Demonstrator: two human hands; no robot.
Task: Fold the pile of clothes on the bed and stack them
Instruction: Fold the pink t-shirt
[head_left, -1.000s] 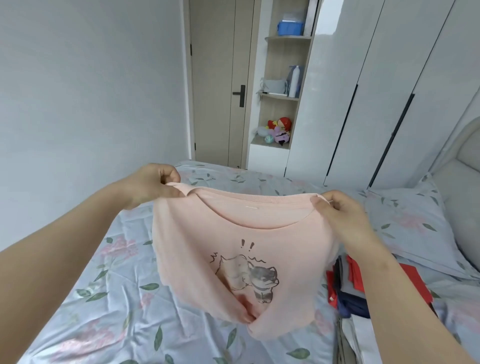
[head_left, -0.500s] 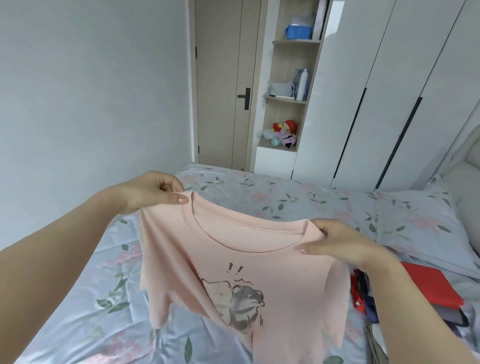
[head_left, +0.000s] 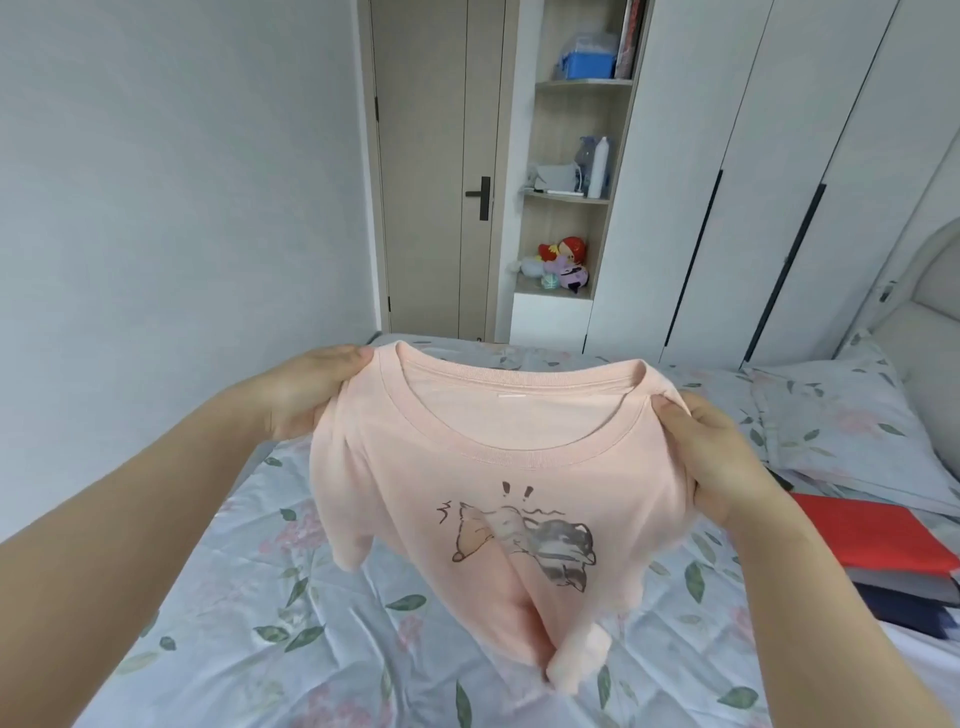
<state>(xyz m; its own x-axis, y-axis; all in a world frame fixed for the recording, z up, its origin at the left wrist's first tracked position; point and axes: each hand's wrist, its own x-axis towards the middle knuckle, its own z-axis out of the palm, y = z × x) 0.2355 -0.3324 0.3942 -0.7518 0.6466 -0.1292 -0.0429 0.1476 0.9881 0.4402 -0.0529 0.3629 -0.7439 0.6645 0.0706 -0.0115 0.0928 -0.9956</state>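
- The pale wall (head_left: 182, 182) closes the room on the left and runs back to the door.
- White wardrobe (head_left: 779, 156) fronts with dark vertical handles fill the right side, standing close behind the bed's far edge.
- The bed (head_left: 234, 623), under a wrinkled floral sheet, spans the lower half of the view. A broad stretch of sheet shows left of the shirt and in front of it, and the far edge lies just before the door.
- The beige door (head_left: 431, 182) is shut, with a dark handle.
- The pink T-shirt (head_left: 467, 457) with a cat print hangs spread above the middle of the bed, collar uppermost and print facing the camera. Its bunched lower end reaches down to the sheet.
- A floral pillow (head_left: 841, 415) lies at the right, beside the padded headboard (head_left: 930, 291).
- An open shelf niche (head_left: 561, 130) sits between door and wardrobe.
- A stack of folded clothes (head_left: 872, 540), red on top, lies on the bed at the right, below the pillow.
- The left hand (head_left: 306, 389) grips the shirt's left shoulder, fingers curled into the cloth.
- The right hand (head_left: 711, 457) pinches the right shoulder, thumb beside the collar.
- Plush toys (head_left: 566, 262) sit on the lowest shelf.
- A blue box (head_left: 589, 65) sits on the top shelf.
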